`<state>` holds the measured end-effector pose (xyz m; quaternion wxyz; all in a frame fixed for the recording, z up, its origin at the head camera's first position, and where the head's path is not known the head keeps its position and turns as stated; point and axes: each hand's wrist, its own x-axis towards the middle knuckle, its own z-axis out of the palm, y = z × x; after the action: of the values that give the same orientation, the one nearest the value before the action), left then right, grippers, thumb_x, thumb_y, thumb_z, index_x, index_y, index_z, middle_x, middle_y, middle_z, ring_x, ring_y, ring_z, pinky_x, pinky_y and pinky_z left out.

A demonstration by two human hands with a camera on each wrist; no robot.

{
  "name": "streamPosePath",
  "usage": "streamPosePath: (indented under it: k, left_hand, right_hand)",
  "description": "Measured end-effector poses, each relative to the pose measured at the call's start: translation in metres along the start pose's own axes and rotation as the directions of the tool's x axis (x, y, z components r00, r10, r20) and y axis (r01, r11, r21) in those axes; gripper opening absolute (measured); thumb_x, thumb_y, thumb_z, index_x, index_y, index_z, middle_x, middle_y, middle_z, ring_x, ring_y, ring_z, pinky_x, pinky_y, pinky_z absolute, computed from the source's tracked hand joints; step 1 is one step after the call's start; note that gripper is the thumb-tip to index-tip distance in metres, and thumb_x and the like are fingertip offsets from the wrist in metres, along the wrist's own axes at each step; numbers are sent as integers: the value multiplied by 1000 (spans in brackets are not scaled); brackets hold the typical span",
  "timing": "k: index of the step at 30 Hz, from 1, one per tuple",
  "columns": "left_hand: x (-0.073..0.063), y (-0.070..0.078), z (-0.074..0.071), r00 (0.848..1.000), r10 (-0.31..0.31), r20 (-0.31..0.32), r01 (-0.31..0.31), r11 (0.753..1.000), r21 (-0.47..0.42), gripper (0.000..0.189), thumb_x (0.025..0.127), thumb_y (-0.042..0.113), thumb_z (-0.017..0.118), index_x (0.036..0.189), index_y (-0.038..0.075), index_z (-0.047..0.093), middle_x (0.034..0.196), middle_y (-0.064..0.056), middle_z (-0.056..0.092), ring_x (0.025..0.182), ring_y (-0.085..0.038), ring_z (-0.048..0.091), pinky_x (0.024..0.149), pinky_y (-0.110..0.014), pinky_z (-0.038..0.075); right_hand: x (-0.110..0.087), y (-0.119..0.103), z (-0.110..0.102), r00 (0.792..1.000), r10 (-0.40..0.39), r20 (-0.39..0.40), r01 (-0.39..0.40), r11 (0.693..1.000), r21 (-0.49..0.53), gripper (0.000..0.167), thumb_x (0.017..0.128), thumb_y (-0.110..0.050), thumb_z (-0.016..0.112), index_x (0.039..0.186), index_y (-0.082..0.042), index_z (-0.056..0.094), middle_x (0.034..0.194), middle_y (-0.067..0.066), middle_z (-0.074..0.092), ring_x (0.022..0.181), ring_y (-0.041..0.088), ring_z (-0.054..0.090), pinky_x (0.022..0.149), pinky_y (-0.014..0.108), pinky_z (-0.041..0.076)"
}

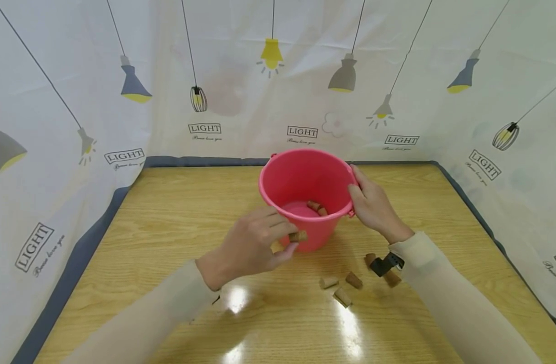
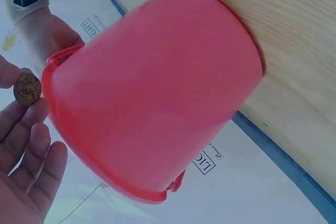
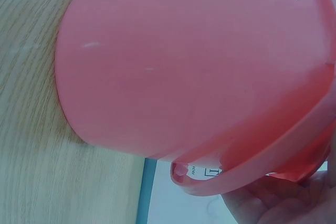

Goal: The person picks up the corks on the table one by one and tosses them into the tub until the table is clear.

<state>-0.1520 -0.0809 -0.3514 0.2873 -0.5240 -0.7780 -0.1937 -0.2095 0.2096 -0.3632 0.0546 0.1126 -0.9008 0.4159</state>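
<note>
A pink plastic bucket [image 1: 323, 230] stands on the table in the head view, with corks [image 1: 315, 206] lying at its bottom. My left hand [image 1: 252, 242] pinches a cork [image 1: 298, 236] between thumb and fingers, in front of the bucket's near side. In the left wrist view the end of that cork [image 2: 27, 88] faces the camera close by the rim, and the other fingers are spread loosely. On the bucket's right side, my right hand [image 1: 373, 205] grips the rim. The right wrist view shows the bucket's handle [image 3: 247, 170] folded down along the rim beside the right hand [image 3: 286, 200].
Several loose corks [image 1: 342, 297] lie on the wooden table [image 1: 182, 217] in front of the bucket and under the right wrist. A black wrist device [image 1: 386, 264] hangs below the right cuff. A white curtain [image 1: 241, 101] printed with lamps encloses the table's back and sides.
</note>
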Motion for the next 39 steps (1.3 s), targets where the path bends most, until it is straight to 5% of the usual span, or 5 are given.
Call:
streamPosePath:
  k: [13, 28, 39]
  left_hand:
    - [8, -7, -8, 998, -20, -52, 23, 999, 48, 20, 84, 23, 83, 98, 9, 79, 91, 0, 76, 76, -13, 62, 69, -23, 51]
    - [18, -17, -12, 993, -86, -78, 95, 988, 119, 27, 80, 22, 87, 101, 7, 79, 94, -3, 76, 81, -18, 63, 73, -26, 54]
    - [26, -25, -10, 992, -122, -39, 127, 979, 160, 24, 85, 22, 83, 103, 6, 79, 95, -4, 76, 84, -19, 62, 74, -27, 54]
  right_hand:
    - [0, 0, 0, 1000, 3, 7, -3, 1000, 7, 55, 108, -27, 33, 163, -18, 29, 84, 14, 61, 63, 25, 59, 57, 34, 53]
    - [0, -1, -1, 1000, -8, -4, 8, 1000, -24, 55, 108, -26, 32, 162, -17, 31, 81, 11, 61, 61, 23, 59, 57, 34, 51]
    - [1, 0, -1, 1000, -2, 1, 2, 999, -37, 57, 108, -26, 32, 163, -15, 28, 80, 12, 60, 60, 23, 58, 57, 33, 50]
